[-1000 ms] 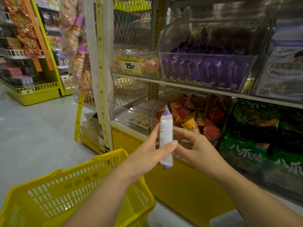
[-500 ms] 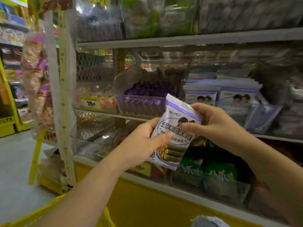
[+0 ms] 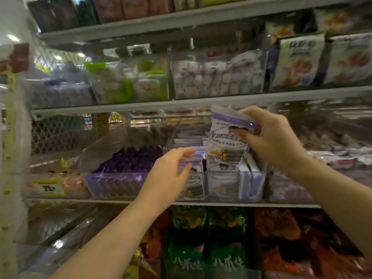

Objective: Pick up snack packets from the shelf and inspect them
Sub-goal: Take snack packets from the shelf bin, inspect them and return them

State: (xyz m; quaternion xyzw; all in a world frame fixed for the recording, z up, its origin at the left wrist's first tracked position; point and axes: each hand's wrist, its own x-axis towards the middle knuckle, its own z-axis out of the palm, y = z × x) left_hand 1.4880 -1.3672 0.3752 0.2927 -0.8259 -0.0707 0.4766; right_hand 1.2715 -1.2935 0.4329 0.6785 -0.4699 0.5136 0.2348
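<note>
- The snack packet (image 3: 227, 137) — white with a purple band near its top and a picture of dark rolls low on its face — is held upright above a clear bin (image 3: 231, 184) on the middle shelf (image 3: 201, 202), its lower edge down among the like packets standing in that bin.
- The right hand (image 3: 269, 137) grips the packet by its upper right part: the thumb presses on the printed front, the other fingers curl round the top and back, so the packet is pinched between them.
- The left hand (image 3: 171, 174) is just left of the packet and lower, apart from it. Its fingers are loosely spread and slightly bent, reaching toward the packets in the bin; whether the fingertips touch any of them cannot be told through the blur.
- Left of this bin stands another clear bin (image 3: 116, 182) filled with purple packets (image 3: 128, 160), with a yellow price tag (image 3: 49, 188) further left on the shelf front.
- On the shelf above are clear boxes of pale wrapped sweets (image 3: 217, 77) and green-and-white packs (image 3: 130, 81).
- Below — on the lowest shelf in view — lie green bags (image 3: 207, 248) and orange-red bags (image 3: 281, 238).
</note>
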